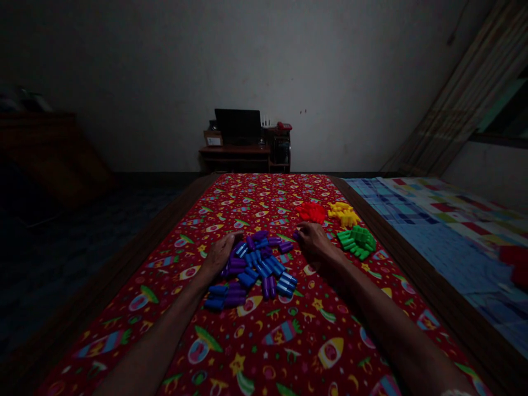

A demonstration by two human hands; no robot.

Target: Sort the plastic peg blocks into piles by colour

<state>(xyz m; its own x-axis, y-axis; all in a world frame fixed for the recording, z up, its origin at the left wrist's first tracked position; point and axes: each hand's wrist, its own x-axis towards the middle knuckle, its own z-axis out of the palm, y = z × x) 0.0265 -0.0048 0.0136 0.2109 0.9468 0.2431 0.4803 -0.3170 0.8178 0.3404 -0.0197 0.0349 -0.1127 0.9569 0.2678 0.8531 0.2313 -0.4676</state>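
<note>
A heap of blue and purple plastic pieces (pixel 258 268) lies in the middle of the red patterned cloth (pixel 264 335). My left hand (pixel 218 254) rests at the heap's left edge, fingers curled over purple pieces. My right hand (pixel 312 241) sits at the heap's right edge with its fingers bent near a purple piece; what they hold is too dark to make out. Beyond my right hand lie a red pile (pixel 311 212), a yellow pile (pixel 344 213) and a green pile (pixel 357 241).
The cloth covers a long wooden table (pixel 165 220). A bed with a checked blue sheet (pixel 437 231) runs along the right. A desk with a dark monitor (pixel 238 125) stands against the far wall. A curtain (pixel 457 104) hangs at right.
</note>
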